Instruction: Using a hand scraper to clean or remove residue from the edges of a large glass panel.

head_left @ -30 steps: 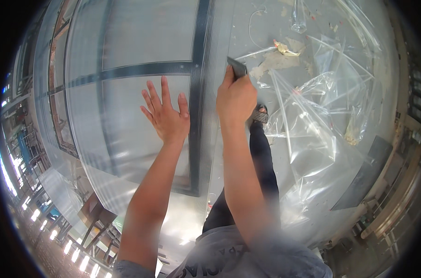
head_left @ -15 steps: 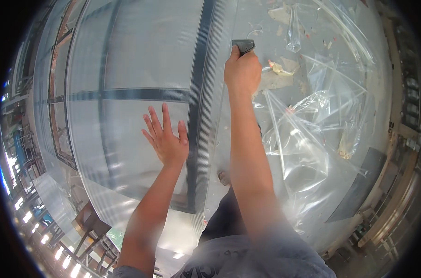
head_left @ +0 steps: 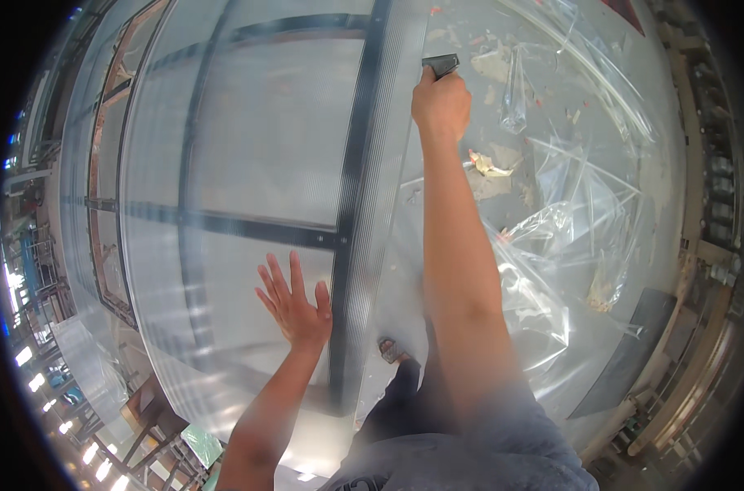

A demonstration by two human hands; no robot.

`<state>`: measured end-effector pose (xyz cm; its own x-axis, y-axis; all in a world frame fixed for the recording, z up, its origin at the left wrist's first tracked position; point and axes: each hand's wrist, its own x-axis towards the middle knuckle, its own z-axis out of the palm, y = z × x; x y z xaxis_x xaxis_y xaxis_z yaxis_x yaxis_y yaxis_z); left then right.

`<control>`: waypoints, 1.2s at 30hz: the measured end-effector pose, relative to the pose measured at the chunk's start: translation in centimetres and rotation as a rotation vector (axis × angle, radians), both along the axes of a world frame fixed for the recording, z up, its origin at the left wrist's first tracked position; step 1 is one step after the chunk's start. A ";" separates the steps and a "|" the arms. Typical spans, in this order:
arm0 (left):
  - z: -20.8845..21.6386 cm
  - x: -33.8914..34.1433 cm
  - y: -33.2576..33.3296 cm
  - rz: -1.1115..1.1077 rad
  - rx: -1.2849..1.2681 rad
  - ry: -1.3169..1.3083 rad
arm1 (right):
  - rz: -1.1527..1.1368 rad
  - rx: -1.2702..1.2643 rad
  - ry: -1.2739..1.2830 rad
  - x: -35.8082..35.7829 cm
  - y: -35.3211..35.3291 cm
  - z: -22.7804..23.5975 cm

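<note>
1 left hand (head_left: 295,304) spread wide on clear sheet (head_left: 266,172) | right hand (head_left: 442,102) gripping dark tool (head_left: 444,64) near sheet's right edge | sheet could shift if pressure slackens

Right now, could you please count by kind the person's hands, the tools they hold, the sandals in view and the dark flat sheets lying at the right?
Hands: 2, the left hand spread on the ribbed panel and the right hand
Dark hand tool: 1, in the right hand
Sandal: 1
Dark flat sheet: 1
Total: 5
</note>
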<state>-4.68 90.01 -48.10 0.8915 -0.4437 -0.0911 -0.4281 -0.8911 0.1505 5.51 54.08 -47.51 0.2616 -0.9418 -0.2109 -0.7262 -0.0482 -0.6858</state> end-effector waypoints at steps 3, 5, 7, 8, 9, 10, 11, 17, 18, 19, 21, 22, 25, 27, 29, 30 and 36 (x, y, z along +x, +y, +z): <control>0.2 0.1 -0.2 -0.004 0.026 0.011 | 0.016 0.007 0.019 1.9 -2.8 0.0; 0.2 0.3 -0.3 0.001 0.039 0.007 | 0.022 0.006 0.006 3.3 -4.3 -0.1; 0.1 0.3 -0.3 -0.009 0.027 0.021 | 0.014 -0.001 0.003 4.3 -6.2 -0.3; 0.3 0.2 -0.1 -0.012 0.027 0.028 | 0.019 -0.002 0.004 4.9 -7.1 -0.3; 0.3 0.1 -0.1 -0.006 0.026 0.029 | 0.022 -0.001 0.003 5.4 -7.9 -0.3; 0.6 0.2 0.1 -0.011 0.039 0.021 | 0.030 0.009 -0.007 6.4 -8.5 -0.1; 0.4 0.2 0.1 -0.021 0.043 0.022 | 0.031 0.010 -0.008 7.0 -9.4 -0.1; -0.2 0.3 0.6 -0.055 0.065 0.018 | 0.017 0.029 -0.015 10.8 -14.0 0.1; -0.2 0.3 0.6 -0.062 0.065 0.017 | 0.017 0.026 -0.013 11.5 -14.9 0.0; -0.1 0.4 0.6 -0.070 0.066 0.015 | 0.018 0.022 -0.013 12.1 -15.7 0.0; -0.2 0.4 0.7 -0.076 0.062 0.011 | 0.021 0.012 -0.007 13.4 -17.4 -0.1; -0.3 0.5 0.8 -0.080 0.062 0.012 | 0.023 0.006 -0.002 14.0 -18.2 -0.1; -0.1 0.5 0.7 -0.087 0.056 0.007 | 0.040 -0.008 0.018 15.5 -20.3 0.0; 0.2 0.4 0.3 -0.046 0.137 0.091 | 0.059 -0.021 0.059 16.2 -21.9 0.3; 0.5 0.6 0.0 -0.029 0.171 0.122 | 0.061 -0.016 0.053 16.8 -22.8 0.4; 0.7 0.4 0.1 -0.039 0.145 0.110 | 0.066 0.002 0.054 16.8 -22.8 0.4; 0.4 7.1 -7.6 -0.102 -0.183 0.037 | 0.112 -0.018 0.073 17.2 -23.1 -0.1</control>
<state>2.46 82.40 -47.71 0.8385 -0.5439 -0.0326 -0.5062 -0.7998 0.3227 22.70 30.94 -47.62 0.3501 -0.9112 -0.2169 -0.7636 -0.1435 -0.6296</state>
